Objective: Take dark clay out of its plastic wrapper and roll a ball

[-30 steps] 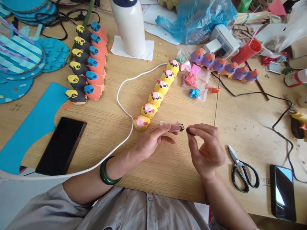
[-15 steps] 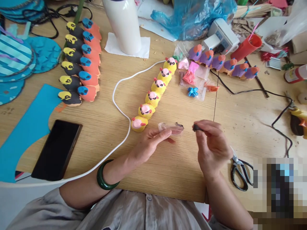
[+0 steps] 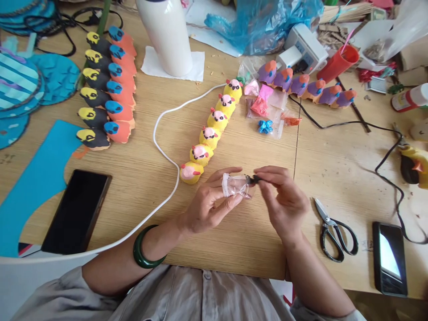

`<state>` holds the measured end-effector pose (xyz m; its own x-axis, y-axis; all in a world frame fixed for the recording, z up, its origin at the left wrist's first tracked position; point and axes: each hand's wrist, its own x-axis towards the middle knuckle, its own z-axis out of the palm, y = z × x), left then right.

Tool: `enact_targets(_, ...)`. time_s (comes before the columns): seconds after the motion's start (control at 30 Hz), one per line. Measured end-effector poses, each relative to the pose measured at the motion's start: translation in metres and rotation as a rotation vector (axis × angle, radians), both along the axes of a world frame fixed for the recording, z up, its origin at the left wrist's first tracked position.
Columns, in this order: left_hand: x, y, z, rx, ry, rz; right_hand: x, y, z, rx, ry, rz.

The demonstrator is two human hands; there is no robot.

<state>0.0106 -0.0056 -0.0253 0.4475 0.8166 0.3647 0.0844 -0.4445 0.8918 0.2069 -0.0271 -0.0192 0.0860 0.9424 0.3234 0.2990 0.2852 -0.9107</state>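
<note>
A small dark lump of soft-looking material is sitting at the right end of a clear, crinkled plastic bag, near the closest end of the landmark, a row of six rounded yellow figures with pink faces. The right hand is pinching the lump between thumb and fingers, its grip closed. The left hand is gripping the bag between thumb and fingers, apparently to steady it and present that end to the right hand. Whether the lump is joined to dark matter at the bag's end is not showing clearly. The row's nearest figure is lacking the dark eye marks that the others are bearing.

Right of the row's far end, small clear packets of pink and red material are lying clustered, presumably for easy reach. Right of the row and nearer the person, black-handled metal scissors are resting, blades pointing away, probably for safety. Left of the row, a curving white cable is running.
</note>
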Motion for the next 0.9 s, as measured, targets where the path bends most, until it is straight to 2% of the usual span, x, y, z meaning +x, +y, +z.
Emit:
enact_targets(0.07,-0.0002,-0.0002,0.0014,0.007,0.033,-0.002,-0.0005,-0.0001,0.0005,0.028,0.025,-0.064)
enact_targets(0.2,-0.0011,-0.0017,0.0049,-0.071,0.054,0.013,-0.0020,-0.0001,0.0010,-0.083,0.039,0.083)
enact_targets(0.33,-0.0017,-0.0022,0.0050,-0.095,0.036,0.026,-0.0019,0.0000,0.0004,-0.045,0.146,-0.087)
enact_targets(0.37,-0.0019,-0.0022,0.0045,-0.090,0.040,0.017,-0.0018,-0.0001,0.0001,-0.051,0.149,-0.061)
enact_targets(0.47,-0.0024,-0.0024,0.0026,-0.078,0.060,0.002,-0.0011,-0.0006,-0.0007,-0.154,0.117,0.148)
enact_targets(0.5,-0.0026,-0.0026,0.0020,-0.074,0.061,0.005,-0.0009,-0.0005,-0.0006,-0.170,0.121,0.143)
enact_targets(0.6,-0.0033,-0.0031,0.0017,-0.063,0.052,0.013,-0.0019,0.0001,0.0004,-0.126,0.200,-0.049)
enact_targets(0.63,-0.0035,-0.0031,0.0020,-0.056,0.043,0.010,-0.0029,0.0004,0.0007,-0.132,0.222,-0.046)
enact_targets(0.7,-0.0040,-0.0031,0.0028,-0.060,0.014,0.007,-0.0050,0.0008,0.0011,-0.192,0.242,0.075)
enact_targets(0.73,-0.0042,-0.0031,0.0032,-0.090,-0.001,0.010,-0.0058,0.0009,0.0010,-0.228,0.243,0.136)
enact_targets(0.77,-0.0044,-0.0032,0.0033,-0.139,-0.023,0.016,-0.0061,0.0010,0.0008,-0.236,0.253,0.139)
enact_targets(0.87,-0.0043,-0.0043,0.0012,-0.369,-0.115,0.038,-0.0053,0.0002,-0.0010,-0.136,0.305,-0.052)
enact_targets(0.9,-0.0039,-0.0048,-0.0002,-0.444,-0.163,0.043,-0.0053,-0.0006,-0.0016,-0.115,0.297,-0.065)
